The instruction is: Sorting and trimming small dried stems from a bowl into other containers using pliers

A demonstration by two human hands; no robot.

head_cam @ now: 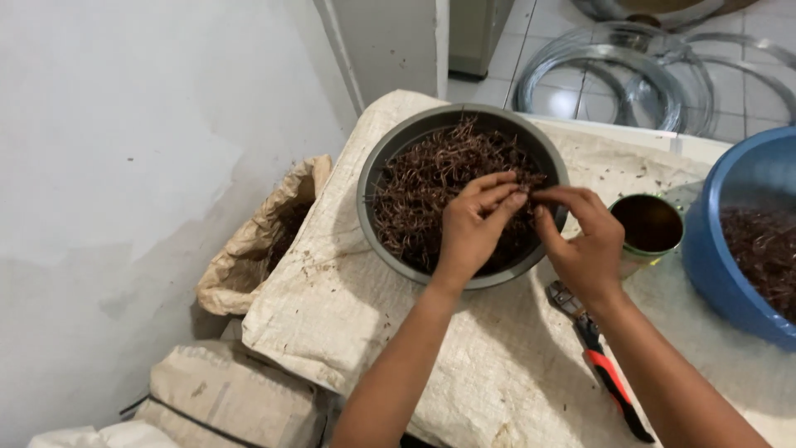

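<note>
Left hand (473,222) & right hand (584,241) meet over grey metal bowl (377,166), fingers curled narrow, tips pinching thin brown wire bits (419,195) from the pile inside. Bowl sits on sack-covered surface (497,357); red-handled pliers (601,365) lie just beside right wrist.

On my feed, a pale grey-white wall (124,166) fills the left side, plain and a little scuffed, lit by soft, even light. Beyond it I see a white door frame or pillar (390,41), and behind that a floor of light tiles (564,91) with dark grout lines. Coils of shiny wire (613,70) lie on those tiles. The worktop (514,357) is draped in a woven, off-white sack cloth. Down by the wall stands an open brown sack (257,241), with folded sacks (224,398) stacked below it.
</note>
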